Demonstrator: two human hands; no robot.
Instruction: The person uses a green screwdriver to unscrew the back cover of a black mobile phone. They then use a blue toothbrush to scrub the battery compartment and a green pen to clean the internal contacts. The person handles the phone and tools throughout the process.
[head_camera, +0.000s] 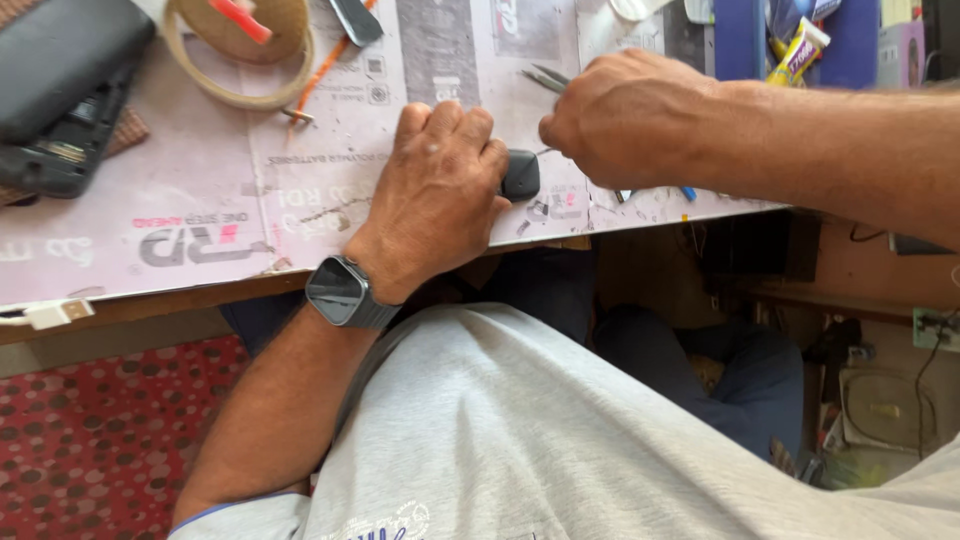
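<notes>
My left hand (440, 190) rests knuckles-up on the pale printed work mat (200, 190) and grips a small black device (521, 174), most of which is hidden under the fingers. My right hand (625, 118) is closed around metal tweezers (546, 78), whose prongs stick out to the upper left; the hand sits right beside the black device. A dark smartwatch (340, 291) is on my left wrist.
A black case and a dark phone-like device (55, 90) lie at the top left. A tape roll (240, 50) and an orange-handled tool (318, 75) sit behind. A white cable plug (55, 314) lies at the mat's near edge. Small tubes and clutter (800, 45) stand top right.
</notes>
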